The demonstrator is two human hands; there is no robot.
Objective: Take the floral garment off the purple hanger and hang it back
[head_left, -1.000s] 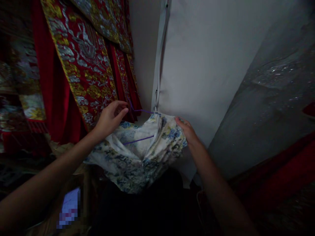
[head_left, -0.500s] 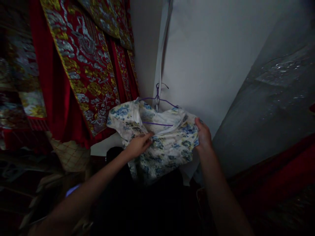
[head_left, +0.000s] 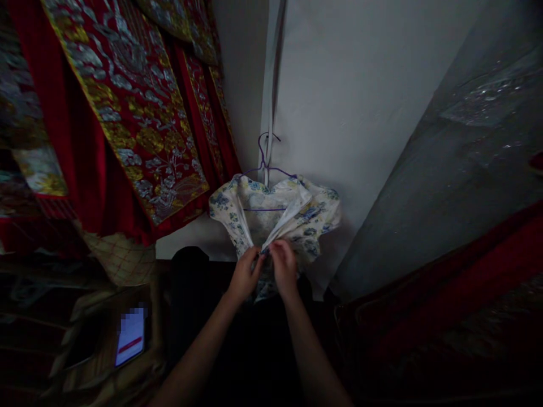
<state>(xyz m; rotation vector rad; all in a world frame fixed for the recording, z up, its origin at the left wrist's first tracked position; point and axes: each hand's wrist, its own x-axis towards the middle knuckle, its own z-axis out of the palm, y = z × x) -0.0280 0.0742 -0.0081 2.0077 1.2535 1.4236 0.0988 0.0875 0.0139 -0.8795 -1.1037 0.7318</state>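
A white floral blouse (head_left: pixel 324 206) with blue and yellow flowers hangs on a thin purple hanger (head_left: pixel 263 164). The hanger's hook is at a pale strip running down the wall. My left hand (head_left: pixel 246 272) pinches the blouse at the bottom of its V-shaped neckline. Close beside it, my right hand (head_left: pixel 285 264) also has its fingers closed on the front edge of the neckline. Fingertips nearly meet there, and small details between them are too dark to make out. The lower part of the blouse is partly hidden behind my hands.
Red embroidered cloth (head_left: pixel 148 135) with gold and silver patterns hangs at the left. A lit phone (head_left: pixel 130 336) lies on a wooden-looking surface at lower left. Clear plastic sheeting (head_left: pixel 424 186) and red fabric (head_left: pixel 449 294) are on the right.
My right hand has left the blouse's right sleeve and come to the neckline beside my left hand. The view has shifted, bringing the phone into sight.
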